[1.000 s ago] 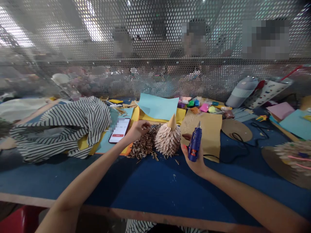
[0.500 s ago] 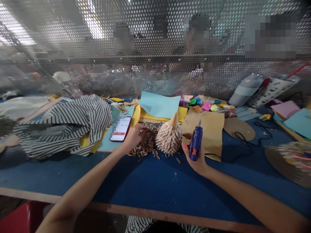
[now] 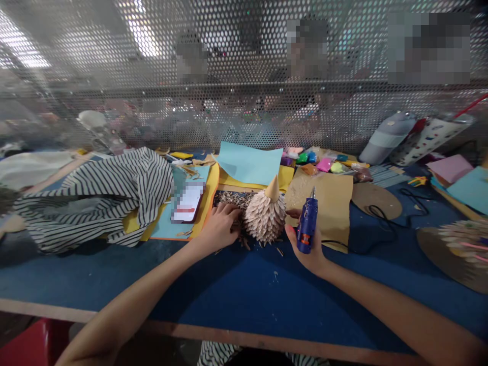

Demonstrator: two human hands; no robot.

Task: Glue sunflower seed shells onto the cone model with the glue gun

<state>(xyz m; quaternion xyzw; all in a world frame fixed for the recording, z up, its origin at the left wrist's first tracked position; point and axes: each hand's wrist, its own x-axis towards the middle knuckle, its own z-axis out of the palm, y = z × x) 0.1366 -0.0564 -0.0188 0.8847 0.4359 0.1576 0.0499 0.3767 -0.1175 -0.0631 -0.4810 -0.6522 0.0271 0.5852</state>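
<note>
A cone covered in overlapping pale seed shells (image 3: 266,217) stands on the blue table (image 3: 244,295), its tan paper tip bare at the top. Left of it lies a pile of dark sunflower seeds (image 3: 229,202). My left hand (image 3: 220,227) rests palm down on that pile with its fingers curled into the seeds; what they hold is hidden. My right hand (image 3: 308,250) grips a blue glue gun (image 3: 307,222) upright just right of the cone, nozzle pointing up. A black cord runs from the gun to the right.
A striped cloth (image 3: 99,198) lies at the left, a phone (image 3: 187,202) on yellow and teal paper beside it. Brown paper (image 3: 331,195), coloured clay packets (image 3: 324,163), cardboard discs and a second seed craft (image 3: 463,241) sit at the right. A perforated metal screen (image 3: 244,76) backs the table; other people sit beyond it.
My left hand has come down from the far side of the seed pile onto its near side, closer to the cone. The right hand and glue gun have barely moved.
</note>
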